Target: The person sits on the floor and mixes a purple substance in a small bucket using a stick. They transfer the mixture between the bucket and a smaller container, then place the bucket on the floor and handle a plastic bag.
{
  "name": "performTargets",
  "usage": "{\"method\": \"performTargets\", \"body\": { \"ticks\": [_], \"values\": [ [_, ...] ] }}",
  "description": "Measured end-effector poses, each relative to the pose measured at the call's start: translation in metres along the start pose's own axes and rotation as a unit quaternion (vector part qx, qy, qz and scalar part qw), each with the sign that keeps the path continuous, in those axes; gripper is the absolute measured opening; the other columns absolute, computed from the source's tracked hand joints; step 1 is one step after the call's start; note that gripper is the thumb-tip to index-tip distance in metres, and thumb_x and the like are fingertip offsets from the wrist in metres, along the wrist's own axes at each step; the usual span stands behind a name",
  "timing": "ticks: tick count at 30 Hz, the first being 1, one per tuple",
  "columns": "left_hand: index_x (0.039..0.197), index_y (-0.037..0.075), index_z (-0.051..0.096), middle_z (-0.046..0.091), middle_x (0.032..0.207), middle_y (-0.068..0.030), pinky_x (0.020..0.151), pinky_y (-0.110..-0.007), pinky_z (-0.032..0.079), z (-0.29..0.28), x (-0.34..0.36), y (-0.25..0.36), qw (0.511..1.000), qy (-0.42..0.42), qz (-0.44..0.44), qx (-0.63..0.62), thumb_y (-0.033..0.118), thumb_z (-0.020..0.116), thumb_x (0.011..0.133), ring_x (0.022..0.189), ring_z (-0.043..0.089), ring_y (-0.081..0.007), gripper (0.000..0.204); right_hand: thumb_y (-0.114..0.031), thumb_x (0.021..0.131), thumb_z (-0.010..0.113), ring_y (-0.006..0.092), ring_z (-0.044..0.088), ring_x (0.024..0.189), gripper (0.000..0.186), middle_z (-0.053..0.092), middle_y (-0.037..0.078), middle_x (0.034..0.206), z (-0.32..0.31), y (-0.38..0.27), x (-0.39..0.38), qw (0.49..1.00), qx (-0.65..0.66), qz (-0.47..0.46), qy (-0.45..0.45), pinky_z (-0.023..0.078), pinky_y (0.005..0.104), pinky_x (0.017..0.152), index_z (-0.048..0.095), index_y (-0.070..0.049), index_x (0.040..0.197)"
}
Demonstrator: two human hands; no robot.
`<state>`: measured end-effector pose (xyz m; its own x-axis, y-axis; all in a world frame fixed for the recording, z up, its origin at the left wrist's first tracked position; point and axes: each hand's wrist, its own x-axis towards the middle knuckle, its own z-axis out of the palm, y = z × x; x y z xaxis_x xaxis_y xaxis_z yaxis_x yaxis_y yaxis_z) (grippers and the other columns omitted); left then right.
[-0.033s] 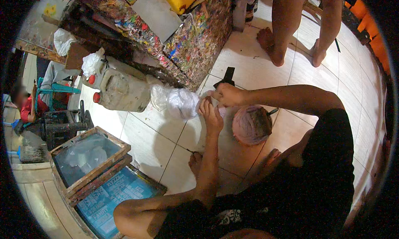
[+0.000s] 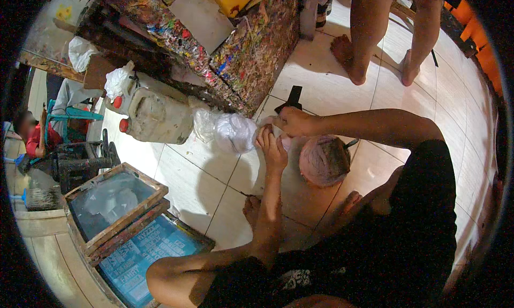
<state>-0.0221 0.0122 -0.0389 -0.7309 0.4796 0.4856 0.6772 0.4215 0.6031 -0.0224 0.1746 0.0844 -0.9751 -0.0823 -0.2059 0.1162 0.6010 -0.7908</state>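
Observation:
My left hand [image 2: 272,146] and my right hand [image 2: 296,121] come together just above the floor, fingers closed. Something pale and pinkish shows between and under them, too covered to name. Touching or very near my left fingertips is a knotted white plastic bag [image 2: 235,132], full and rounded. Past my right knuckles a flat black piece [image 2: 292,98] sticks out; I cannot tell whether the hand grips it. Below my right forearm stands a round pinkish tub [image 2: 310,168] with streaked walls and a brownish inside. A dark handle [image 2: 352,143] pokes out at its rim.
A dirty whitish jerrycan [image 2: 158,112] with red caps stands left of the bag. Framed printing screens [image 2: 115,201] lie lower left. A paint-crusted bench [image 2: 257,56] fills the top. Another person's bare legs [image 2: 369,35] stand upper right; a seated person [image 2: 37,139] is far left.

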Motion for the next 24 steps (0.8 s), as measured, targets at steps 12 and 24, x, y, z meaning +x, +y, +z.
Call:
{"method": "performTargets", "body": {
  "ticks": [12,24],
  "values": [
    [0.131,-0.004,0.045,0.038,0.141,-0.0261,0.109,-0.056,0.019,0.005,0.002,0.001,0.999,-0.047,-0.018,0.007,0.023,0.036,0.1,0.13,0.032,-0.0454,0.042,-0.039,0.101,0.042,0.0305,0.059,0.052,0.057,0.061,0.019,0.059,-0.028,-0.004,0.019,0.983,-0.115,-0.1,-0.105,0.051,0.0439,0.057,0.065,0.005,0.074],
    [0.125,-0.002,0.047,0.045,0.128,-0.0246,0.106,-0.05,0.025,-0.034,0.041,-0.005,0.983,-0.157,0.046,-0.081,0.013,0.051,0.089,0.124,0.037,-0.042,0.039,-0.033,0.082,0.058,0.026,0.061,0.101,0.031,0.068,0.012,0.099,0.005,-0.027,0.006,0.779,-0.58,-0.211,-0.107,0.043,0.0431,0.092,0.072,-0.009,0.095]
  ]
}}
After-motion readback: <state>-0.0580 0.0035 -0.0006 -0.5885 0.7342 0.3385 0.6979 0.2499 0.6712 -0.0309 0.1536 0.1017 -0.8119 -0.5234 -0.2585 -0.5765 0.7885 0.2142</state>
